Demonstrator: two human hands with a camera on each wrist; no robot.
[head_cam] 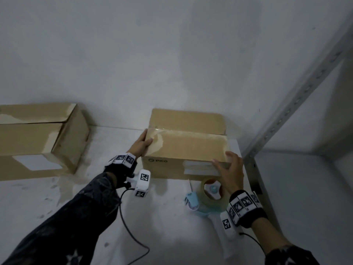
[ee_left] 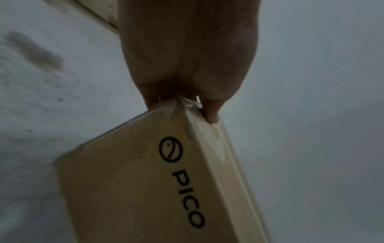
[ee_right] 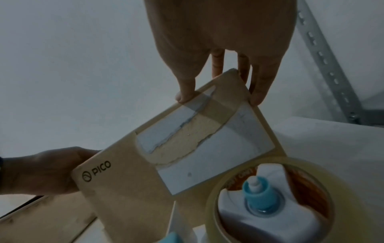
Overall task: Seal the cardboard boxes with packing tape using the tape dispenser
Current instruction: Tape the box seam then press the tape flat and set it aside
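PICO box (head_cam: pixel 184 144) clamped between left hand (head_cam: pixel 140 145) and right hand (head_cam: pixel 230 172), tape dispenser (head_cam: pixel 208 196) just beside.

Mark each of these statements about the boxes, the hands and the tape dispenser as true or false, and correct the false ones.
1. Both hands hold the PICO box. True: the left hand grips its left corner and the right hand its right corner.
2. The right hand holds the tape dispenser. False: the dispenser lies on the table, in front of the box.
3. A second box stands to the left of the PICO box. True.
4. The label on the PICO box is whole. False: it is torn through the middle.
5. A metal shelf post stands on the right. True.
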